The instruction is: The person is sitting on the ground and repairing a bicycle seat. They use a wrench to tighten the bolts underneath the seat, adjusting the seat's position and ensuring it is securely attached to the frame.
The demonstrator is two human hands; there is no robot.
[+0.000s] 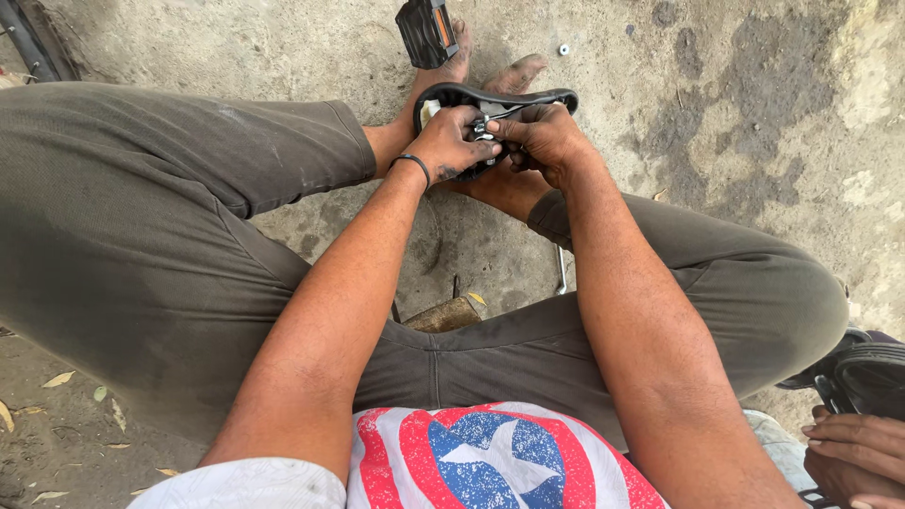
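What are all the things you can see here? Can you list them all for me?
bicycle saddle: one, black, upside down, resting on the person's feet, held by both hands
metal clamp: one, silvery, under the saddle, at the fingertips
pedal: one, black with orange reflector, on the ground by the toes
small nut: one, silvery, on the ground
wooden block: one, brown, between the legs
another person's hands: bottom right corner
wristband: one, black, left wrist
left hand: on the clamp
right hand: gripping the saddle

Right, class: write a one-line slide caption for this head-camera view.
Seated on dirt, both hands, left hand and right hand, grip an upturned black bicycle saddle.
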